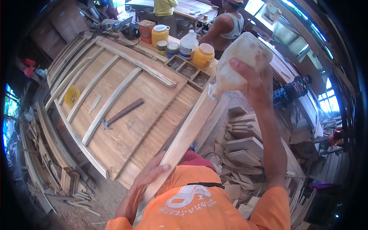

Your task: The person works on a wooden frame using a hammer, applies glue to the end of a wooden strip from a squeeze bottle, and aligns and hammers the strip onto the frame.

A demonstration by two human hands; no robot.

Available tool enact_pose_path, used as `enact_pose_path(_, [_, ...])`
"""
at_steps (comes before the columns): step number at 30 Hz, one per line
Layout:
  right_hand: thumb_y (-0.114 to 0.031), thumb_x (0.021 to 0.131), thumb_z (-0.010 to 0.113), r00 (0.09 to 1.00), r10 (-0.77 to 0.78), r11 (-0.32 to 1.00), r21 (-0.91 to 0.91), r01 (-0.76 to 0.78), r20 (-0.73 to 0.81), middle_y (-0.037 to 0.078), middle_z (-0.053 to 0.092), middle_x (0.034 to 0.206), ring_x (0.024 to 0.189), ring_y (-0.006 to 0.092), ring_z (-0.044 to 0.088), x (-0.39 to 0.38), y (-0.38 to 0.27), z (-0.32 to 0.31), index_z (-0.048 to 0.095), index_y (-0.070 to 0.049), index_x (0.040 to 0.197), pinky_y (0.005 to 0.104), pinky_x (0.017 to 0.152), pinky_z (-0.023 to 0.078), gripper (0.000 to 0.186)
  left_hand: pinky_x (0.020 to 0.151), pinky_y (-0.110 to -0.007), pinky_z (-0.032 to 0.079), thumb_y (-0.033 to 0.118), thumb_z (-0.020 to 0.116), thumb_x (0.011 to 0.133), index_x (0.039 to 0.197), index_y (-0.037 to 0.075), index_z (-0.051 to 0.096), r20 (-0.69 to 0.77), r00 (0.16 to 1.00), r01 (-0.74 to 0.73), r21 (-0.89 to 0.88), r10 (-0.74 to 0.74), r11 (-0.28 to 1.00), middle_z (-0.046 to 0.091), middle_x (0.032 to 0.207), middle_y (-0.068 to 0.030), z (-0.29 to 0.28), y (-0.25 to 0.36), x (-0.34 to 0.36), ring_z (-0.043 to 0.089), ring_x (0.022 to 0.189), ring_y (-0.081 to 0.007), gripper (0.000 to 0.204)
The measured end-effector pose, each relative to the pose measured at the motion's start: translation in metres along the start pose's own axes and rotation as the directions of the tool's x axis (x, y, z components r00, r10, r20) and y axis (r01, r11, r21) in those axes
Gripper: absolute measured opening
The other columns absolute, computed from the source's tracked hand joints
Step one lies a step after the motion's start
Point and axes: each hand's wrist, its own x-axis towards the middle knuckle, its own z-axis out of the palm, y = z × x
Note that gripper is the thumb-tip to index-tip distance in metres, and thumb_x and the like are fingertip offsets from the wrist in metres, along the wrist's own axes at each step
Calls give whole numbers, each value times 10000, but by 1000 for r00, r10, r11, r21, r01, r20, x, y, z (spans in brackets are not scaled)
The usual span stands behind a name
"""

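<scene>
My right hand (256, 80) is wrapped round a stained, whitish plastic jug (247, 51), thumb on the near side and the other fingers hidden behind it. The jug is tipped, its neck pointing down at the far end of a long pale wooden board (187, 143). Whether anything flows from the neck is too small to tell. Near my waist, my left hand (154, 171) grips the board's near part, thumb over its top face. This board slants away from my body beside a big plywood panel (143, 90) with wooden strips across it. A claw hammer (124, 113) lies on the panel.
Beyond the panel stand a white jug (188, 45), yellow tubs (203, 56), small cans and a sectioned wooden tray (186, 70). A yellow lid (72, 95) rests among the strips. Stacked offcuts (243, 143) lie at right, timber at left. Two people work at the back.
</scene>
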Motion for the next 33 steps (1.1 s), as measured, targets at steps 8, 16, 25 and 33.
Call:
enact_pose_path(8, [-230, 871, 857, 993, -115, 980, -161, 115, 10, 140, 753, 1146, 1013, 212, 757, 17, 9, -4, 676, 54, 1274, 360, 897, 616, 525, 633, -315, 508, 496, 668, 1008, 1448, -21, 545, 5, 1000, 11, -18, -11, 1000, 623, 857, -71, 0, 5, -1, 627, 704, -157, 690])
enact_pose_path(16, [-253, 877, 843, 999, -2, 1000, 20, 3, -41, 136, 750, 1147, 1022, 210, 750, 23, 16, 0, 678, 48, 1276, 366, 909, 614, 527, 645, -307, 507, 532, 706, 969, 1444, -23, 553, -24, 999, 39, -10, -39, 999, 632, 878, -67, 2, 10, 0, 631, 729, -151, 746])
enact_pose_path(25, [-269, 870, 848, 998, 32, 999, 9, -32, -51, 142, 759, 1147, 1034, 214, 749, 0, 3, 2, 675, 63, 1289, 349, 937, 594, 562, 646, -307, 510, 542, 701, 967, 1440, -15, 561, -57, 998, 40, -7, -40, 999, 632, 880, -67, 1, 4, 0, 634, 723, -158, 744])
enact_pose_path(33, [-267, 869, 854, 1000, 17, 1000, 20, -16, -15, 152, 758, 1169, 1039, 213, 752, 0, 6, -3, 675, 62, 1298, 359, 927, 604, 570, 630, -309, 505, 539, 681, 979, 1443, -5, 562, -61, 996, 65, -46, -68, 997, 630, 877, -63, 10, 15, -4, 625, 714, -153, 725])
